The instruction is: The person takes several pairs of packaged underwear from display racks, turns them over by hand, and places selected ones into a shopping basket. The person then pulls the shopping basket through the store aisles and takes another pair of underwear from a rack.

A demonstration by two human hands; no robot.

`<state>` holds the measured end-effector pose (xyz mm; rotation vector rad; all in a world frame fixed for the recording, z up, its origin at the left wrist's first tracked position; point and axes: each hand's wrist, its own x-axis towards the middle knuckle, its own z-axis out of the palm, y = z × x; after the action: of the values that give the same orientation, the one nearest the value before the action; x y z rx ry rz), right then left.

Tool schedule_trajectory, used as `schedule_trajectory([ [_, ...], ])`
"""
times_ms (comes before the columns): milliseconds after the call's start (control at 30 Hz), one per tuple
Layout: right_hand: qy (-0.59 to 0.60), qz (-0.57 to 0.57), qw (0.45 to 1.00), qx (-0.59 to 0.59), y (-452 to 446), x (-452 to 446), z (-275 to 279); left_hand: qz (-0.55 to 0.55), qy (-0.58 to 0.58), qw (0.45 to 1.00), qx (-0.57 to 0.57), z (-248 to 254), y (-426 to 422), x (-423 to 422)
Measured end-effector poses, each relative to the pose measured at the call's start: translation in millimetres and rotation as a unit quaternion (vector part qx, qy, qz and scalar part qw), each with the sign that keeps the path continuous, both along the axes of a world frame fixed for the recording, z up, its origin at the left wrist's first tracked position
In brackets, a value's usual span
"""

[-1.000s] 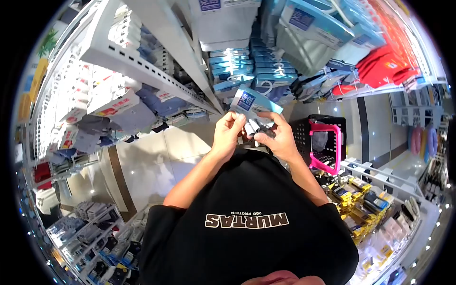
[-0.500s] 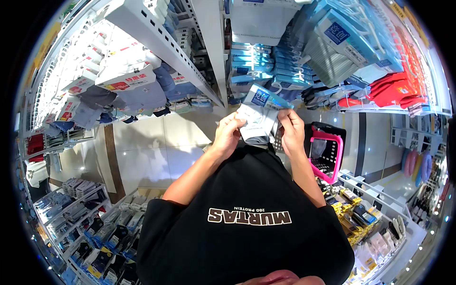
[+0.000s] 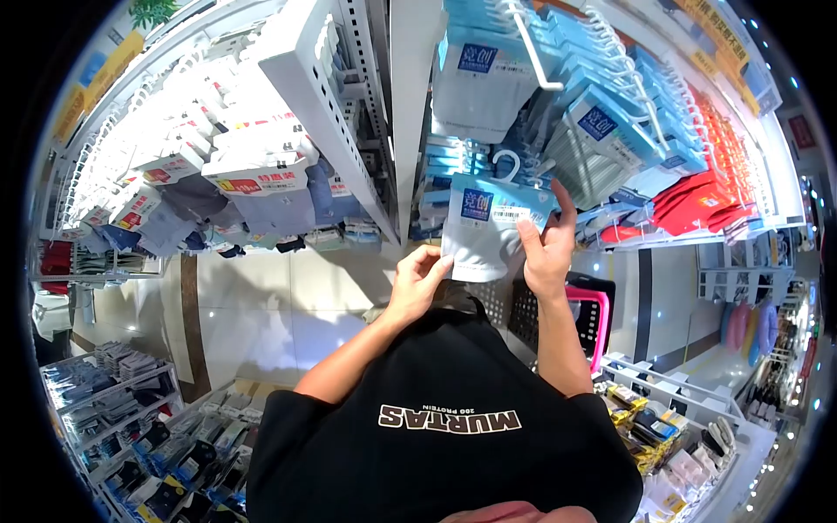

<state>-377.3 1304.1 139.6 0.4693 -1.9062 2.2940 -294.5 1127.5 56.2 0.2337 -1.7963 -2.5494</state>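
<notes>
Head view: the left hand (image 3: pixel 413 283) pinches the packet's (image 3: pixel 478 244) lower left edge with closed fingers. The right hand (image 3: pixel 549 260) lays its thumb on the right side, fingers spread, grip behind hidden. Beyond, blue-topped packs (image 3: pixel 475 96) hang beside the rack's post (image 3: pixel 410 105).

- Left of the flat light-blue-and-white hanger pack (image 3: pixel 475 248): white perforated metal frame (image 3: pixel 331 122), then card-topped grey cloth garments (image 3: pixel 275 209).
- Beyond the pack: blue-and-white carded packs (image 3: pixel 488 96) on white metal hooks (image 3: pixel 530 45).
- Right of the pack: red cloth garments (image 3: pixel 697 209).
- Right of the pack, nearer the person: black perforated plastic basket (image 3: pixel 527 315).
</notes>
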Motion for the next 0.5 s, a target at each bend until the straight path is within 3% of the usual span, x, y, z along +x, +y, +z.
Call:
schedule_trajectory([
  [133, 0.086, -0.041, 0.995, 0.021, -3, -33, 28, 0.014, 0.012, 1.000, -0.019, 1, -12, -2],
  [300, 0.114, -0.047, 0.987, -0.100, -22, -66, 70, 0.017, -0.029, 0.999, -0.017, -13, -18, 10],
  [467, 0.094, 0.007, 0.991, -0.091, -39, -86, 74, -0.017, -0.042, 0.999, 0.009, -23, -13, 19],
  [500, 0.099, -0.021, 0.995, -0.022, -37, -90, 63, -0.023, -0.047, 0.999, 0.002, -23, -13, 20],
])
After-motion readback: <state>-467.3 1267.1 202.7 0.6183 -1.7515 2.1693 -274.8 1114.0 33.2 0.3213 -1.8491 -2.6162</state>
